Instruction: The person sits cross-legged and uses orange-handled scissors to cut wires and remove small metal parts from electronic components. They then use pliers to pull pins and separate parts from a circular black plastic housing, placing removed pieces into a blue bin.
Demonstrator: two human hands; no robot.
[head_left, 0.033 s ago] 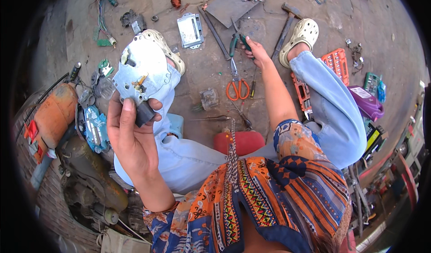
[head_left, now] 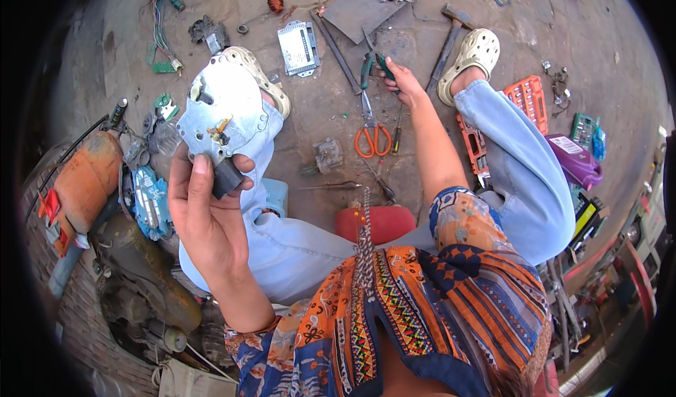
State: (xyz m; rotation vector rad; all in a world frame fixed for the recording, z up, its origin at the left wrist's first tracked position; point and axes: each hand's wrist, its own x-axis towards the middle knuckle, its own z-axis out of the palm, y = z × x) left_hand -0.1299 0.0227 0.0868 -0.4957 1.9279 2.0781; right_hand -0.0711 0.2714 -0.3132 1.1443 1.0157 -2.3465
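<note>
My left hand is raised at the left, its fingers wrapped round the dark cylindrical end of a metal part with a flat, roundish silver plate. Small brass-coloured and dark fittings stick out of that plate. Over the ground ahead, my right hand is closed on the green handles of pliers, whose jaws point away toward a flat metal sheet. Scissors with orange handles lie just below the pliers. Beside them is a thin screwdriver.
A hammer lies by my right shoe, and a silver box-like module by my left. Orange tool cases and a purple bottle are at the right. An orange rusty tank and scrap parts crowd the left.
</note>
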